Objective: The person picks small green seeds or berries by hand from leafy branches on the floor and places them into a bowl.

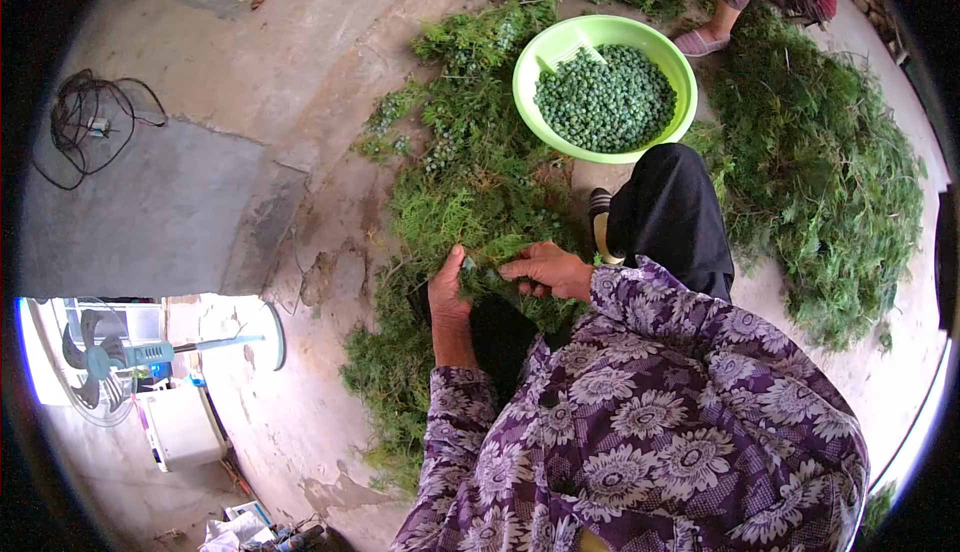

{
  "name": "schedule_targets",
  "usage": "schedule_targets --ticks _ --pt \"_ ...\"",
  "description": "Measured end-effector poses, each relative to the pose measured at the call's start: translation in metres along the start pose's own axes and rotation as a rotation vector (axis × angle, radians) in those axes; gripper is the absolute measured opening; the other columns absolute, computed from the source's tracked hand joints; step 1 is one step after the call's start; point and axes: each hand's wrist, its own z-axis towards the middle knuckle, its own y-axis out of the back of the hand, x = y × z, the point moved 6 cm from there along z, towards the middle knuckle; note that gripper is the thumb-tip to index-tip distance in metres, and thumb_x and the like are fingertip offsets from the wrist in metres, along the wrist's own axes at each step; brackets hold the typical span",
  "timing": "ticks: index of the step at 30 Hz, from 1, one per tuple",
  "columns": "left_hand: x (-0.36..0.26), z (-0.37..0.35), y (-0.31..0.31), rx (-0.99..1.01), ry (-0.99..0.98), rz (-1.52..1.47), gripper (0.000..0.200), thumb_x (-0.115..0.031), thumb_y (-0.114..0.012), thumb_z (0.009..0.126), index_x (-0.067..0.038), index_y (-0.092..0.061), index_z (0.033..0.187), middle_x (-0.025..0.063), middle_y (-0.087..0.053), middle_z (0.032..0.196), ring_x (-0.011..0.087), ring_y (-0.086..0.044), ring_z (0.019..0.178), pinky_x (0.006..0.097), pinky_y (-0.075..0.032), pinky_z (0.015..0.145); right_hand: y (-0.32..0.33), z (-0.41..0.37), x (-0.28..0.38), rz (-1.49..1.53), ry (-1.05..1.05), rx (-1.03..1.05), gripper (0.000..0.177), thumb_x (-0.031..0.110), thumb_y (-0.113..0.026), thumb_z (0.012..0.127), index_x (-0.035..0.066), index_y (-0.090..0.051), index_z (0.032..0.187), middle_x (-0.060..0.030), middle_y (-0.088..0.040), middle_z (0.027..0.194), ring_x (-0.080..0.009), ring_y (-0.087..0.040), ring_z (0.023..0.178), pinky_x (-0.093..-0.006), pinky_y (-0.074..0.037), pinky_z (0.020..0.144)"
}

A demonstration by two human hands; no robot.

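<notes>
My left hand (450, 290) is closed on a leafy evergreen sprig (482, 252), its thumb pointing up. Facing it, my right hand (552, 270) has its fingers pinched together at the same sprig, by small bluish-green berries (468, 264). Exactly what lies between the right fingertips is too small to make out. Cut evergreen branches (440, 202) lie under and around both hands. Beyond my knee stands a light green basin (683, 62) holding many round green berries (610, 102) and a pale green slotted piece (572, 50).
A bigger heap of evergreen branches (820, 182) lies on the right. At the top right another person's leg and slipper (700, 44) show beside the basin. A coiled black cable (85, 122), a standing fan (110, 357) and a white box (185, 427) are on the left.
</notes>
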Motion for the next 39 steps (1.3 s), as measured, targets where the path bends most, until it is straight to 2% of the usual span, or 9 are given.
schedule_targets --ticks 3,8,12,21,24,27,32,35,39 --pt "0.0 -0.004 -0.004 0.027 0.01 0.003 0.037 -0.028 -0.058 0.081 0.001 -0.054 0.103 0.0109 -0.06 0.098 0.0228 -0.059 0.086 0.0345 -0.048 0.073 0.001 -0.003 -0.001 -0.062 -0.084 0.001 0.035 0.031 -0.066 0.074 0.003 -0.056 0.094 -0.0017 -0.054 0.066 -0.009 -0.049 0.051 -0.0208 -0.036 0.038" --pt "0.001 -0.002 -0.006 0.053 0.016 -0.022 0.037 -0.028 -0.057 0.081 0.001 -0.054 0.103 0.0108 -0.06 0.098 0.0227 -0.059 0.086 0.035 -0.048 0.073 -0.003 -0.009 0.008 0.219 -0.006 -0.014 0.024 0.024 -0.067 0.072 0.004 -0.06 0.085 -0.0029 -0.057 0.069 -0.0098 -0.051 0.053 -0.0225 -0.036 0.039" --pt "0.002 0.001 -0.002 0.041 0.025 -0.015 0.035 -0.027 -0.057 0.081 0.001 -0.054 0.103 0.0105 -0.06 0.098 0.0225 -0.059 0.086 0.0349 -0.048 0.073 -0.004 -0.007 0.007 0.116 -0.016 0.015 0.027 0.023 -0.068 0.071 0.005 -0.059 0.088 -0.002 -0.057 0.073 -0.0099 -0.052 0.057 -0.0226 -0.037 0.041" --pt "-0.003 -0.006 -0.014 0.071 0.043 -0.106 0.033 -0.016 -0.064 0.077 0.002 -0.054 0.103 0.01 -0.06 0.095 0.0229 -0.059 0.081 0.0357 -0.049 0.07 -0.007 -0.016 0.013 0.23 -0.001 -0.019 0.05 0.026 -0.073 0.067 0.003 -0.052 0.106 -0.0039 -0.057 0.068 -0.0101 -0.05 0.048 -0.0227 -0.036 0.039" --pt "-0.003 -0.007 -0.012 0.04 0.048 -0.086 0.033 -0.016 -0.063 0.077 0.002 -0.054 0.103 0.0099 -0.059 0.095 0.023 -0.059 0.082 0.0359 -0.049 0.071 -0.007 -0.012 0.011 0.057 0.038 0.007 0.054 0.027 -0.074 0.065 0.002 -0.051 0.107 -0.0049 -0.056 0.064 -0.0096 -0.049 0.046 -0.0223 -0.035 0.038" --pt "-0.006 -0.012 -0.016 0.038 0.042 -0.076 0.033 -0.015 -0.063 0.077 0.001 -0.054 0.104 0.0099 -0.059 0.095 0.023 -0.059 0.082 0.036 -0.049 0.071 -0.005 -0.007 0.004 0.06 0.011 -0.034 0.068 0.028 -0.075 0.064 -0.003 -0.044 0.115 -0.0053 -0.056 0.06 -0.0097 -0.048 0.045 -0.0223 -0.035 0.039" --pt "-0.003 -0.008 -0.013 0.043 0.035 -0.071 0.032 -0.015 -0.063 0.077 0.001 -0.054 0.104 0.0101 -0.06 0.095 0.0231 -0.059 0.081 0.0361 -0.049 0.071 -0.011 -0.015 0.016 -0.025 0.042 0.033 0.094 0.028 -0.076 0.062 -0.009 -0.02 0.129 -0.0065 -0.057 0.064 -0.0107 -0.049 0.046 -0.0225 -0.037 0.04" --pt "0.002 -0.001 -0.006 0.069 0.052 -0.09 0.032 -0.015 -0.063 0.077 0.001 -0.054 0.103 0.0101 -0.06 0.094 0.0231 -0.059 0.081 0.0362 -0.05 0.07 -0.003 -0.009 0.003 -0.109 0.011 -0.107 0.08 0.027 -0.074 0.063 -0.007 -0.034 0.123 -0.0063 -0.056 0.065 -0.0108 -0.051 0.049 -0.0231 -0.039 0.041" --pt "0.0 -0.007 -0.009 0.039 0.076 -0.088 0.031 -0.016 -0.063 0.077 0.001 -0.055 0.102 0.0102 -0.06 0.094 0.0227 -0.059 0.079 0.0361 -0.05 0.069 -0.001 -0.012 0.003 -0.01 -0.023 -0.128 0.064 0.027 -0.07 0.065 -0.005 -0.044 0.114 -0.0053 -0.055 0.063 -0.0115 -0.051 0.049 -0.0241 -0.041 0.043"
